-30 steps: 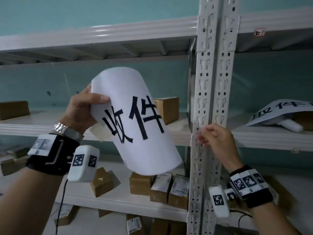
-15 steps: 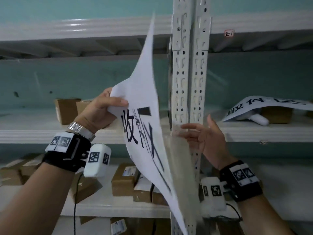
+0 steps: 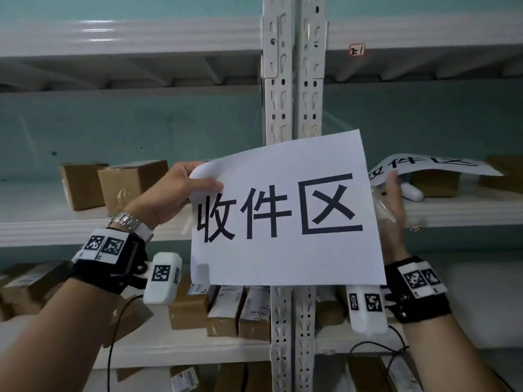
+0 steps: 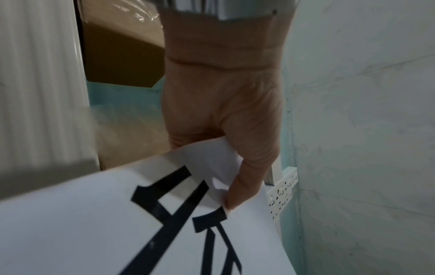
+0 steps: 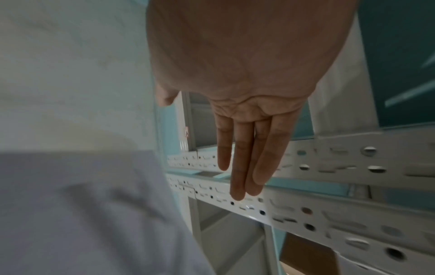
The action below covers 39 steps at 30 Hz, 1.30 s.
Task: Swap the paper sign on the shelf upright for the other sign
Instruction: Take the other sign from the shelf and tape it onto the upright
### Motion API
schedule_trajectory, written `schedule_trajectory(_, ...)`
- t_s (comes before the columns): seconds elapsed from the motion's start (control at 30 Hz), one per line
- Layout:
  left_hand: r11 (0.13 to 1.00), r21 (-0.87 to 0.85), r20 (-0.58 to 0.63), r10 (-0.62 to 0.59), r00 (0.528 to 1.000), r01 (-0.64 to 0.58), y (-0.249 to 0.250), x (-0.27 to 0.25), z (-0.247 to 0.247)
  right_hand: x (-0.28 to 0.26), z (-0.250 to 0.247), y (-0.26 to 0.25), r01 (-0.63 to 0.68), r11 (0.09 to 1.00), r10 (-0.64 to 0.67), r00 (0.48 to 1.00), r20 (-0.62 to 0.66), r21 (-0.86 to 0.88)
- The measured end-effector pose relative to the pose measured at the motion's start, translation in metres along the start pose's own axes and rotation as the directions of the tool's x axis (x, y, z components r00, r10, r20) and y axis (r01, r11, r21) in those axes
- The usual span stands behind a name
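A white paper sign with three large black characters hangs flat in front of the white perforated shelf upright, facing me. My left hand pinches its upper left corner, thumb on the front; the left wrist view shows the hand with its thumb on the sheet. My right hand is at the sign's right edge, fingers straight and holding nothing; in the right wrist view the hand reaches towards the upright. The other sign lies on the middle shelf at right.
Cardboard boxes stand on the middle shelf at left, and a box with a white object sits under the other sign. Several labelled parcels crowd the lower shelf. The shelf beam runs just behind my right hand.
The sign has swung from edge-on and curled to flat and facing me in front of the upright. My right hand moved right, from beside the post to the sign's right edge.
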<state>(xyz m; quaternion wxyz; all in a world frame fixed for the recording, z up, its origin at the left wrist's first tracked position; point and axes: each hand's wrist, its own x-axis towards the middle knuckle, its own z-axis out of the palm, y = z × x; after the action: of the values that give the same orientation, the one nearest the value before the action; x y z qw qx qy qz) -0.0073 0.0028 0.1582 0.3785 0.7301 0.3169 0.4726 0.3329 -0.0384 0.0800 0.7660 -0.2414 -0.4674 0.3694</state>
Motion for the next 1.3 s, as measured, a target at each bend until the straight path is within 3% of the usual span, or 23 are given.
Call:
schedule_trajectory(0.07,0.999,0.036,-0.026,-0.012,1.000,0.013,-0.001,-0.002,0.002,-0.002,0.002,-0.017,-0.112,0.989,0.102,0.989,0.104,0.093)
schedule_trajectory(0.13,0.998,0.057,-0.051,-0.008,0.999,0.011,-0.006,-0.003,0.002,-0.008,0.005,-0.032,-0.124,0.992,0.123,0.986,0.109,0.003)
schedule_trajectory(0.2,0.996,0.089,-0.095,-0.003,0.995,0.012,-0.011,-0.003,0.003,-0.011,0.006,-0.036,-0.079,0.990,0.103,0.973,0.206,-0.119)
schedule_trajectory(0.3,0.993,0.120,-0.119,-0.007,0.993,0.021,-0.017,-0.004,0.003,-0.008,0.001,-0.032,-0.002,0.935,0.080,0.976,0.205,-0.355)
schedule_trajectory(0.43,0.990,0.140,-0.102,-0.011,0.995,0.025,-0.019,-0.007,0.002,-0.002,-0.010,-0.021,0.036,0.880,0.030,0.991,0.131,-0.474)
schedule_trajectory(0.57,0.990,0.142,-0.093,0.009,0.996,0.005,-0.018,-0.012,0.002,-0.002,-0.021,-0.015,0.002,0.926,0.027,0.997,0.071,-0.377)
schedule_trajectory(0.83,0.986,0.164,-0.039,-0.006,0.999,0.012,-0.023,-0.016,-0.005,-0.010,-0.031,-0.025,-0.163,0.985,0.170,0.948,0.271,-0.050)
schedule_trajectory(0.97,0.990,0.141,-0.009,-0.007,1.000,0.008,-0.029,-0.017,-0.008,-0.013,-0.037,-0.026,-0.192,0.981,0.188,0.928,0.322,-0.017)
schedule_trajectory(1.1,0.997,0.082,0.006,0.006,1.000,-0.007,-0.032,-0.016,-0.010,-0.012,-0.041,-0.022,-0.084,0.982,0.138,0.932,0.336,-0.170)
schedule_trajectory(1.3,0.995,0.089,-0.022,0.045,0.999,-0.043,-0.038,-0.012,-0.015,-0.007,-0.049,-0.018,0.076,0.893,0.025,0.976,0.218,-0.444)
